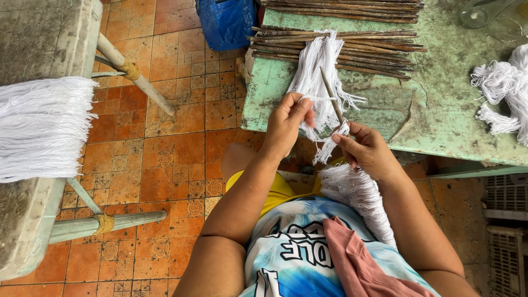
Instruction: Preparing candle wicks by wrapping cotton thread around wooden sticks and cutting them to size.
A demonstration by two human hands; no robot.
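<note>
Two hands work at the green tabletop (440, 121) edge: left hand (286, 124) pinches a white thread strand (319, 98), right hand (368, 151) grips a thin stick (331, 102) and white thread bundle (322, 66) draped over brown sticks (352, 47). More white thread (357, 195) lies on lap.

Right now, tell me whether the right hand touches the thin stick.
Touching: the head view shows the right hand pinching the thin stick at its lower end, among white threads.

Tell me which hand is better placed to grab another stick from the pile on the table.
Probably the left hand: it pinches only loose white thread, nearer the stick pile. The right hand pins the stick and thread bundle together.
</note>
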